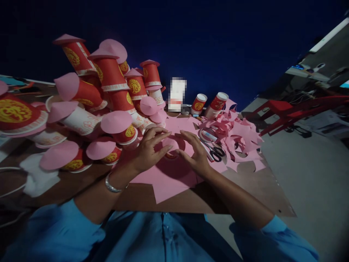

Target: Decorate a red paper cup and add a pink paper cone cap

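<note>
A pink paper cone sits on top of a cup, of which only a red and yellow strip shows below the cone. My left hand is at its left side and my right hand at its right, fingers apart and curved around it. Whether the fingertips touch the cone is hard to tell. Pink paper sheets lie beneath both hands. Black-handled scissors and a roll of tape rest just right of my right hand.
Several red cups with pink cone tops are stacked at the left. Pink paper scraps are heaped at the right. Two red cups stand at the back. A white cloth lies at the left; a red chair stands beyond the table.
</note>
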{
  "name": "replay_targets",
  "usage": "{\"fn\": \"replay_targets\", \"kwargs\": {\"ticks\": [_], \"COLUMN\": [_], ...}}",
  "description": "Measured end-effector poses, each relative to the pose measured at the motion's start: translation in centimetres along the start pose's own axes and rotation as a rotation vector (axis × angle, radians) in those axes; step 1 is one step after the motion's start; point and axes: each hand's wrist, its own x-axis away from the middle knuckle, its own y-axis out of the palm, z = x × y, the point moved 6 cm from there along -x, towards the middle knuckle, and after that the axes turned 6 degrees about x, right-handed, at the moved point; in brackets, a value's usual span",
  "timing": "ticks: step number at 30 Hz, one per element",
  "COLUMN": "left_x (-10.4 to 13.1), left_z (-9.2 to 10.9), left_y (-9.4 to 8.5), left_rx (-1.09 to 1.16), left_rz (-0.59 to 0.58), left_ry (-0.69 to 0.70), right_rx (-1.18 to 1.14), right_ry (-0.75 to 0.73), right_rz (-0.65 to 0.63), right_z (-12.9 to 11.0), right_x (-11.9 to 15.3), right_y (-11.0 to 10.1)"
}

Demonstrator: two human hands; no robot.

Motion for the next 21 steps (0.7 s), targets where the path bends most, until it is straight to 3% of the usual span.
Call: {"fn": "replay_targets", "kwargs": {"ticks": [10, 21], "left_x": [0.09, 0.09], "left_z": [-0.59, -0.38], "left_y": [0.36, 0.01], "left_rx": [-0.004, 0.020], "left_rz": [0.002, 0.017], "left_ry": [0.002, -0.057], "right_rx": [0.024, 0.006], "right_ry": [0.062, 0.024], "right_rz": [-0.049, 0.020], "right_z": [0.57, 0.05], "right_x": [-0.02, 0.13], "right_y": [0.36, -0.32]}}
